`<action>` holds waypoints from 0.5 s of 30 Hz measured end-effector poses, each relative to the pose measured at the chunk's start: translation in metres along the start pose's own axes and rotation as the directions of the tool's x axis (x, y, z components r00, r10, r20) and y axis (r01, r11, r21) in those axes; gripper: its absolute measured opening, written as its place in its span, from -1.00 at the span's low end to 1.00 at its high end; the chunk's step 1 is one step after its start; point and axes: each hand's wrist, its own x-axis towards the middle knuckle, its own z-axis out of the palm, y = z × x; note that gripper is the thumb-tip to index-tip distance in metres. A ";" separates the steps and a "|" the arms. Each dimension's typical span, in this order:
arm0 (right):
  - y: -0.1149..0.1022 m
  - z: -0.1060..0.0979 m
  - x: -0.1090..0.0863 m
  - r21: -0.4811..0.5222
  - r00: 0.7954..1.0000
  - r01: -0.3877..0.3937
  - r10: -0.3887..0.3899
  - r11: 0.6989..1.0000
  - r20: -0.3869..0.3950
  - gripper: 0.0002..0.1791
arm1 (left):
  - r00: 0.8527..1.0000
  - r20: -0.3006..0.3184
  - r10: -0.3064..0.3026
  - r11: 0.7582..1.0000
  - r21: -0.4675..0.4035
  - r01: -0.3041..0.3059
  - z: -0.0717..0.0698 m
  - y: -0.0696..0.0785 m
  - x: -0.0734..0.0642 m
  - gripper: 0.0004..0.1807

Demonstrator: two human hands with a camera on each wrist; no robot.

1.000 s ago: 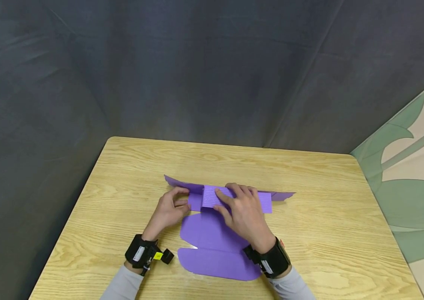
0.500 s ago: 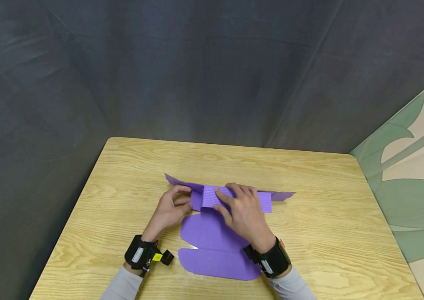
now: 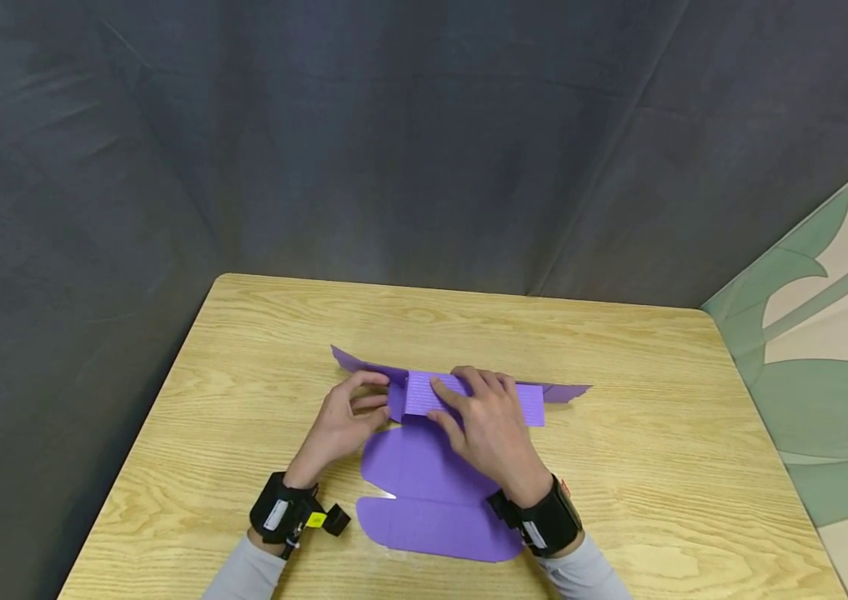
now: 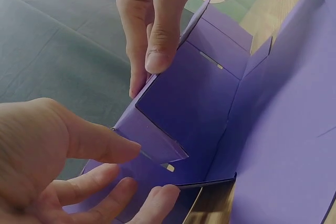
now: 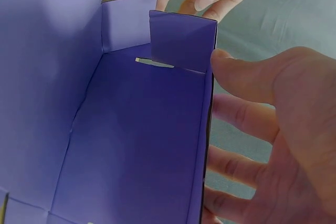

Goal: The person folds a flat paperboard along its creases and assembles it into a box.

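A partly folded purple cardboard box (image 3: 431, 462) lies on the table, its long wall raised and its lid panels spread toward me. My right hand (image 3: 489, 421) grips that wall along its top; in the right wrist view the thumb and fingers (image 5: 236, 161) lie along its edge. At the left end, my left hand (image 3: 344, 421) presses the end flap (image 3: 397, 402) with bent, spread fingers. Inside, the left wrist view shows a small corner flap (image 4: 160, 137) folded in, with a narrow slot (image 5: 155, 63) beside it in the right wrist view.
The box stands on a wood-grain table (image 3: 679, 433). A dark curtain (image 3: 424, 150) hangs behind it, and a green-and-cream patterned cloth (image 3: 836, 383) is at the right. Long purple side flaps (image 3: 566, 392) stick out behind the raised wall on both sides.
My left hand has shifted slightly right, pushing the end flap inward and more upright. The long flap at the back left has tipped a little. My right hand stays in place.
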 end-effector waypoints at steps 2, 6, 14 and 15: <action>0.000 0.000 0.000 0.000 1.000 0.002 -0.002 1.000 -0.005 -0.54 | 1.000 0.001 -0.001 1.000 -0.003 0.001 0.001 0.001 0.000 -0.54; 0.001 0.000 0.000 -0.001 1.000 0.003 -0.003 1.000 -0.009 -0.54 | 1.000 0.007 0.000 1.000 -0.009 0.000 0.005 0.001 0.001 -0.54; 0.001 0.000 0.000 0.000 1.000 -0.003 0.003 1.000 -0.001 -0.54 | 0.998 0.051 0.038 0.999 -0.017 -0.038 0.007 -0.001 0.001 -0.45; 0.000 0.000 0.000 0.000 1.000 -0.002 0.002 1.000 -0.001 -0.54 | 0.998 0.054 0.036 0.999 -0.019 -0.035 0.008 -0.001 0.001 -0.43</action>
